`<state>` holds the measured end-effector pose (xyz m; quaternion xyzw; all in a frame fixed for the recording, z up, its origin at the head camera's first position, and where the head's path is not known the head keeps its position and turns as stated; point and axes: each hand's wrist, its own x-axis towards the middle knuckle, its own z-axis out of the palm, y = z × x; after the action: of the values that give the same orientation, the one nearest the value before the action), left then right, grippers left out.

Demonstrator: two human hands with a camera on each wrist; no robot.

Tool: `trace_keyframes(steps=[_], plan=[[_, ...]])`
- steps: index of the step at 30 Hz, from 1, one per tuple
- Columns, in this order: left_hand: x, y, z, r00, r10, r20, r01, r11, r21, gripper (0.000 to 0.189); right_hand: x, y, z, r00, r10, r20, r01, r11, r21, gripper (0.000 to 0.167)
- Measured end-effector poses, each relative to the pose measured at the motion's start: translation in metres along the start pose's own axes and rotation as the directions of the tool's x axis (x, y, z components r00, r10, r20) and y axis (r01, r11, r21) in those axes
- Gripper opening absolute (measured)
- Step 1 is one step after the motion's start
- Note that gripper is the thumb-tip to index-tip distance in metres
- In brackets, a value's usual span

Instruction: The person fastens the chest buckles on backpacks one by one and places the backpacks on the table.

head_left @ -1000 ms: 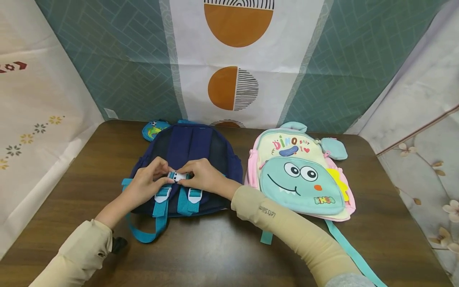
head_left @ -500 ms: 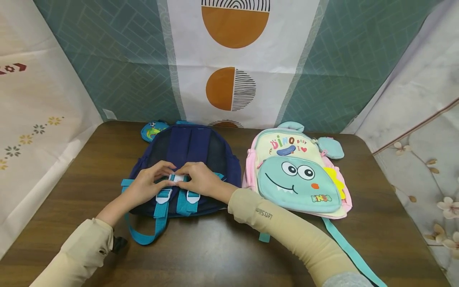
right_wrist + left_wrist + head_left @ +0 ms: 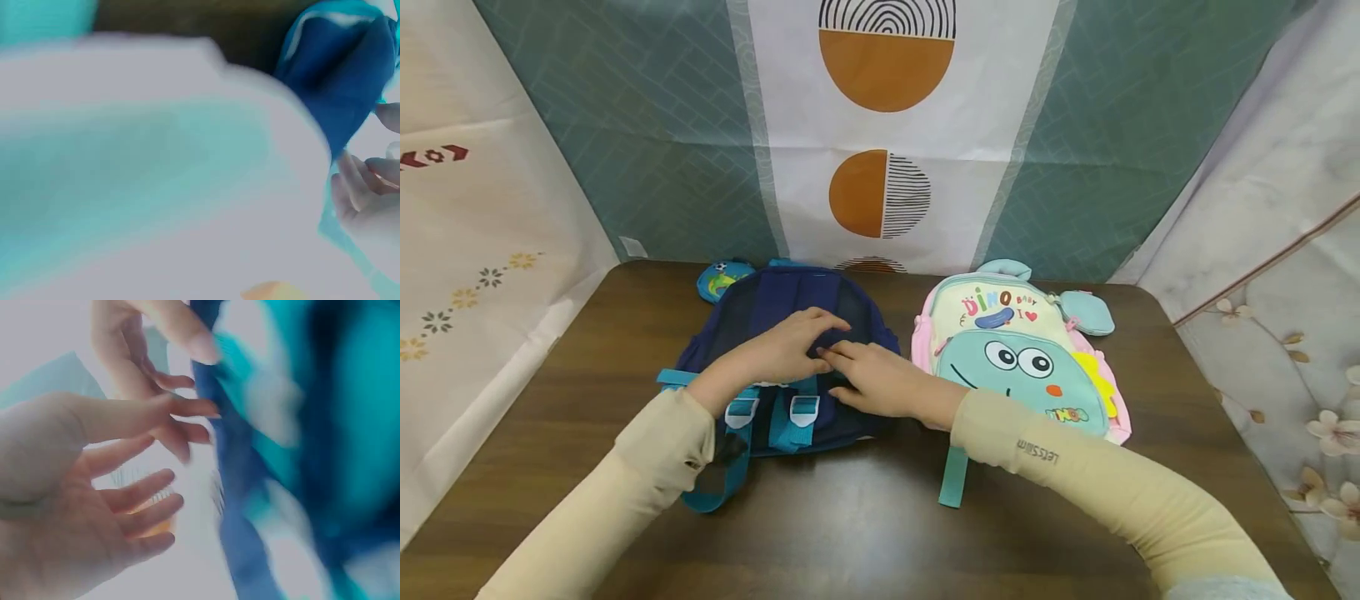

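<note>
Two bare hands come close together above a navy-blue fabric backpack with teal webbing (image 3: 808,296), which lies strap side up on the left half of a dark brown wood-look table (image 3: 880,517). The left hand (image 3: 782,346), its fingers loosely extended, reaches across the middle of the pack; the right hand (image 3: 876,379) meets it from the other side, fingers gently bent. Neither appears to grip anything, though whether the fingertips touch each other or the cloth beneath cannot be told from here

Below the left wrist lie two white plastic strap buckles, one on the left (image 3: 741,408) and one on the right (image 3: 805,408), and a teal strap loop (image 3: 718,497) hangs off the near edge onto the tabletop. Just beside the pack, on the right, rests a pink, cream and pale-teal backpack with a cartoon dinosaur face (image 3: 1022,342)

The navy pack looks light and soft, likely to sag and crease under pressure rather than slide or break. Its straps look limp and apt to twist; the buckles, stiff and smooth, seem the surest place for a fingertip pinch, while the whole bag would probably be best held by both padded sides
</note>
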<state>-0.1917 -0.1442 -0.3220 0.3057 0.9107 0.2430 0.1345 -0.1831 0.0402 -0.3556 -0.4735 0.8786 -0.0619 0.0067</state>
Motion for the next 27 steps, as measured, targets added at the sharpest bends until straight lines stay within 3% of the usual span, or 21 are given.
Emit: trace_keyframes(steps=[3,6,10,14,17,21,24,27], plan=[[0.03,0.025,0.002,0.999,0.006,0.04,-0.006,1.0,-0.003,0.046,-0.019,0.013,-0.009,1.0,-0.002,-0.001,0.002,0.999,-0.047,0.047],[0.057,0.044,0.008,0.999,-0.029,0.018,0.03,0.998,-0.047,0.046,-0.04,0.021,-0.014,1.0,0.009,0.017,-0.007,0.996,-0.085,0.048],[0.096,0.058,0.017,0.986,-0.167,0.021,0.168,0.986,-0.021,0.048,-0.076,0.026,-0.017,0.998,0.035,0.054,-0.029,0.995,-0.093,0.057],[0.128,0.061,0.029,0.949,-0.3,0.095,0.296,0.954,0.058,0.062,-0.116,0.03,-0.013,0.999,0.027,0.02,-0.024,0.992,-0.126,0.065],[0.139,0.061,0.042,0.938,-0.328,0.112,0.315,0.941,0.121,0.055,-0.142,0.032,-0.005,0.997,0.068,-0.024,-0.071,0.988,-0.136,0.075],[0.145,0.062,0.053,0.948,-0.31,0.076,0.298,0.944,0.139,0.035,-0.165,0.037,0.01,0.988,0.145,-0.058,-0.152,0.978,-0.144,0.088],[0.146,0.066,0.056,0.945,-0.325,0.039,0.317,0.937,0.146,0.03,-0.173,0.042,0.019,0.983,0.16,-0.084,-0.173,0.969,-0.177,0.094],[0.147,0.072,0.058,0.938,-0.346,0.015,0.335,0.918,0.211,0.034,-0.174,0.046,0.022,0.984,0.136,-0.118,-0.159,0.962,-0.22,0.089]])
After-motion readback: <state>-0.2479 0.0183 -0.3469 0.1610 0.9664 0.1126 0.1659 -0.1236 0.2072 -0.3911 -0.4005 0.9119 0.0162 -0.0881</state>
